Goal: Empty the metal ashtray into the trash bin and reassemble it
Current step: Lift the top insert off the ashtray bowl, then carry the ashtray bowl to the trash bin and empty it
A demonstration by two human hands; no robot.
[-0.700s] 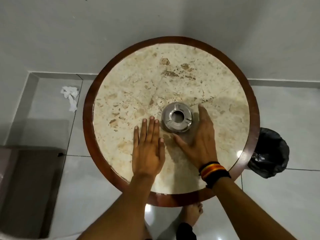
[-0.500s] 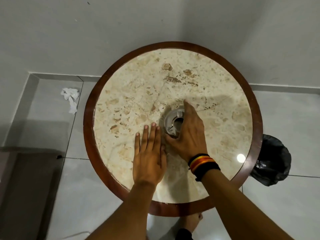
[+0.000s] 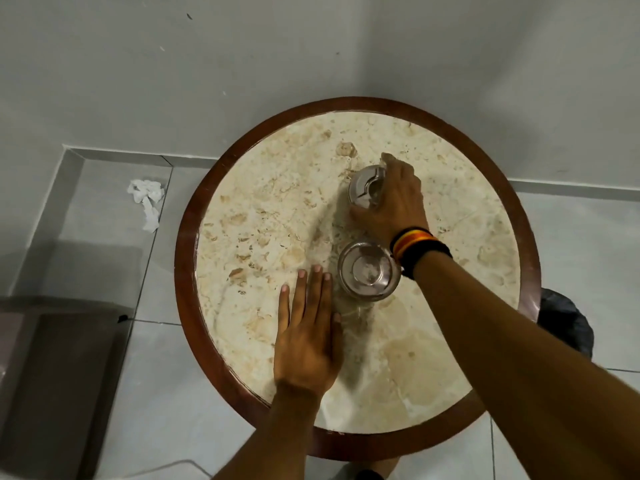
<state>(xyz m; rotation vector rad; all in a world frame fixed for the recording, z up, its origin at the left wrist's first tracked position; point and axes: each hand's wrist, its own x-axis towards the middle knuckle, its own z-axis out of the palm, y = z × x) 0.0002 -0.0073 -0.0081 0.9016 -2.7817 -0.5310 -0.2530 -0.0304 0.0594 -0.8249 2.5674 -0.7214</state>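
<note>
Round table (image 3: 512,216) at frame centre: beige marble top, dark wood rim. Plain grey wall (image 3: 242,64) filled upper frame. Grey tiled floor (image 3: 104,220) at left and right. Crumpled white tissue (image 3: 147,199) lay on floor, left. Brownish furniture (image 3: 52,375) at lower left.

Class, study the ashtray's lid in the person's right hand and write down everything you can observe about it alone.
The ashtray lid is a round piece of shiny, silver-looking metal with a dark central opening and at least one notch cut into its face. The right hand grips it from the right, covering roughly half. It is off the open ashtray base, farther across the marble table. Whether it touches the tabletop or hangs just above cannot be told.
</note>
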